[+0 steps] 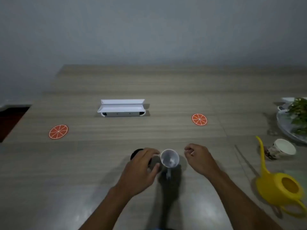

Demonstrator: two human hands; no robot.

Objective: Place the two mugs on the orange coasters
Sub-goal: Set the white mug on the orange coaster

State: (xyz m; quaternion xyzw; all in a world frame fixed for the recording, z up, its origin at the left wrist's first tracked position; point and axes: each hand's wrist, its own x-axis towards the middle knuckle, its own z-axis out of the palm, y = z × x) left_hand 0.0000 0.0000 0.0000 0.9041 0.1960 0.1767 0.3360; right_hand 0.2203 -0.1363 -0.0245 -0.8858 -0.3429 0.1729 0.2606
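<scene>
Left hand cupped over dark mug, contact unclear; right hand loosely curled, empty, beside white mug. Risk: mugs close together, may knock.

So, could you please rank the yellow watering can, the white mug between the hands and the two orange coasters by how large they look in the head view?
1. Yellow watering can, though nearest the camera.
2. White mug.
3. Left coaster and right coaster: too alike to rank.
</scene>
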